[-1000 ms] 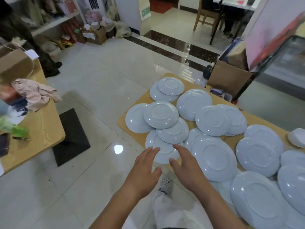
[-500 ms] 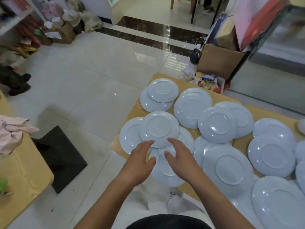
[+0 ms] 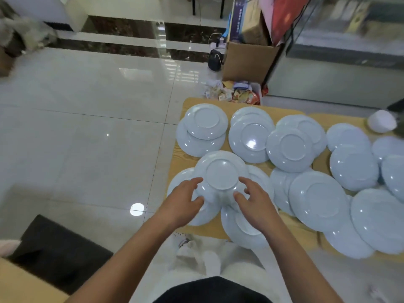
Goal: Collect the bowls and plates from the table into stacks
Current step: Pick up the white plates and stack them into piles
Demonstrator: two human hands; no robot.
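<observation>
Several pale blue plates lie upside down and overlapping on a wooden table [image 3: 218, 228]. At the near left corner one upturned plate [image 3: 221, 174] rests on top of others. My left hand [image 3: 183, 202] is at its left near rim and my right hand [image 3: 254, 203] at its right near rim, fingers spread and curled toward it. Whether the fingers touch the rim is unclear. A lower plate [image 3: 244, 228] is partly hidden under my right hand. A white bowl [image 3: 381, 121] lies upside down at the far right.
A cardboard box [image 3: 247, 62] and loose litter [image 3: 234, 94] sit on the floor beyond the table's far end. A black mat [image 3: 54, 248] lies on the tiled floor at left. Another wooden surface [image 3: 19, 287] shows at bottom left.
Both hands have moved forward from the table's near edge to either side of the top plate at the near left corner. The view has tilted down and swung right.
</observation>
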